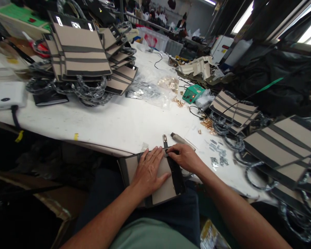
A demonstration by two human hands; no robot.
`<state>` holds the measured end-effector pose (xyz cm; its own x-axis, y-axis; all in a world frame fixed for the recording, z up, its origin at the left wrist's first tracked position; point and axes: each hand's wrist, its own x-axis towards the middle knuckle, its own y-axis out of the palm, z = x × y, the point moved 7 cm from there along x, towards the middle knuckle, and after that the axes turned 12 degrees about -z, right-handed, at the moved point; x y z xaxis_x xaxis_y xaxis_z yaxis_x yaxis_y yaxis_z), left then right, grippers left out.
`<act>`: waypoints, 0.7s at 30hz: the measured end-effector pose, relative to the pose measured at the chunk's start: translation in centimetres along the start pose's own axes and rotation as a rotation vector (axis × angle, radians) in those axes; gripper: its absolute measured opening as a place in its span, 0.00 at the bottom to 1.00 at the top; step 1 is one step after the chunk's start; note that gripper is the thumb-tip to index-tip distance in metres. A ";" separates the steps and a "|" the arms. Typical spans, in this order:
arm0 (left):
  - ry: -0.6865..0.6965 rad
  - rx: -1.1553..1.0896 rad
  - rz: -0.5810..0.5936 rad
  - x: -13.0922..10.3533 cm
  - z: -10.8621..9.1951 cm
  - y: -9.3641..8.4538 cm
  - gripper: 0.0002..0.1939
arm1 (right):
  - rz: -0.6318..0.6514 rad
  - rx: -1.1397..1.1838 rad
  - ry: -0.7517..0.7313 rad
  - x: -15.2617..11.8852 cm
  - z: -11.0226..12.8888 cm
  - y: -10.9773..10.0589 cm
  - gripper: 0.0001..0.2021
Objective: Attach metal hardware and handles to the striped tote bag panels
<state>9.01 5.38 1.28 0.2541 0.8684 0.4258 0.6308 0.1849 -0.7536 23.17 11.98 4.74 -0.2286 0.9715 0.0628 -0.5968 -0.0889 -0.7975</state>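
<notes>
A white table (134,121) spreads ahead; a beige bag (162,190) lies on the lap (101,193) at its near edge; the left hand (149,169) presses flat on the bag, fingers close together, thumb apart; the right hand (184,155) pinches at the bag's far edge, exactly what I cannot tell; a short strap (166,144) juts beside it.

White counter (98,119) stretches across, slanted in view. Grey wall (198,17) at back, thin light strip (209,2) overhead. Bright window (310,33) upper right, black sheeting (287,69) below it. Lower left dark, details unclear.
</notes>
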 end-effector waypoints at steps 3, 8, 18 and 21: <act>0.010 -0.012 -0.009 0.1 -0.1 -0.2 0.38 | -0.033 -0.046 -0.006 0.1 0.1 0.1 0.08; 0.034 -0.015 -0.029 0.1 -0.2 -0.3 0.32 | -0.074 -0.127 0.011 0.2 0.2 -0.3 0.05; 0.069 0.042 -0.020 0.0 -0.2 0.0 0.34 | -0.361 0.019 -0.028 -3.6 -1.5 -0.3 0.04; 0.083 0.053 -0.016 0.2 -0.5 -0.1 0.33 | -0.395 0.139 -0.010 -4.3 -1.6 -0.2 0.05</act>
<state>9.38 5.33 1.69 0.3055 0.8248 0.4758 0.5959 0.2241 -0.7711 25.51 8.21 3.63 0.0316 0.9348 0.3538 -0.7382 0.2604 -0.6222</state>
